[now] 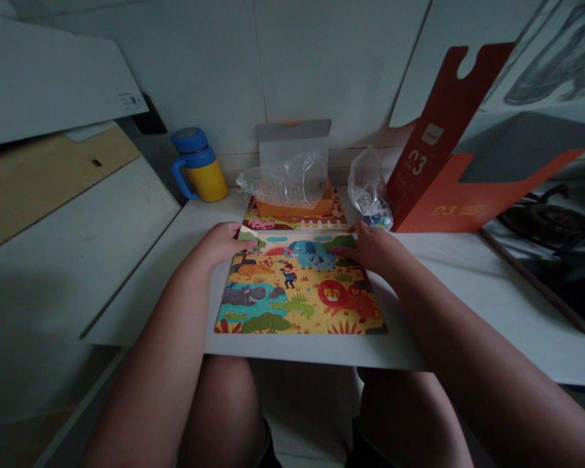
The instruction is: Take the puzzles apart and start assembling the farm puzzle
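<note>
The left hand point(225, 240) and right hand point(373, 249) lie thumbs-on at the puzzle point(299, 279) — whether pinching, I cannot tell — apparently aligning it, the next move calling for gentle pressure.

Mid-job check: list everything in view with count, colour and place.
puzzle: one, multicoloured, on table between hands
printed sheet: one, mostly red, beyond puzzle
small box: one, orange, open, on that sheet
plastic wrap: one, clear, at small box
plastic bag: one, clear, right of small box
flask: one, blue and yellow, far left
large box: one, orange-red, far right
table: one, white, centre
boards: several, white and tan, left
dark items: count unclear, right
wall: pale, behind
left hand: one, bare, puzzle's far-left corner
right hand: one, bare, far-right corner
legs: two, below
</note>
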Demonstrator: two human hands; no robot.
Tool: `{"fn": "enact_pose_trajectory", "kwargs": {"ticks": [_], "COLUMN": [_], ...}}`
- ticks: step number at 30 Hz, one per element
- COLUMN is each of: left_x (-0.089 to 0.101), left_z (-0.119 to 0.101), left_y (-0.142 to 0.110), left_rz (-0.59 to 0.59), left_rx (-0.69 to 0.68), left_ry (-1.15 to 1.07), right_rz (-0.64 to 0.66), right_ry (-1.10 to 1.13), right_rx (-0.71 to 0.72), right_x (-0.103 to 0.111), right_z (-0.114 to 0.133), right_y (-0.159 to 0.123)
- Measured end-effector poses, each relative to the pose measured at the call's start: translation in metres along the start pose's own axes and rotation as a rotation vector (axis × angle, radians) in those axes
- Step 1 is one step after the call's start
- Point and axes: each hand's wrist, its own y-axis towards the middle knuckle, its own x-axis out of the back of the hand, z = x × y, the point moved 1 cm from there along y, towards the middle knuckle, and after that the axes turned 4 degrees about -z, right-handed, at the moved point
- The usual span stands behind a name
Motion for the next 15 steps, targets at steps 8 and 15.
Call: {"fn": "enact_pose_trajectory", "kwargs": {"ticks": [8, 15], "left_x": [0.005, -0.02], "left_z": [-0.01, -0.027], "left_y": [-0.006, -0.014], "left_rz": [-0.129, 0.057], "left_rx": [0.092, 0.032], "left_ry": [-0.076, -0.264], "right_rz": [-0.014, -0.022], "right_ry": [-0.015, -0.032], "right_rx": [0.0, 0.01], "right_x": [0.0, 0.0], "right_z": [0.0, 0.0], "right_y": [-0.001, -0.001]}}
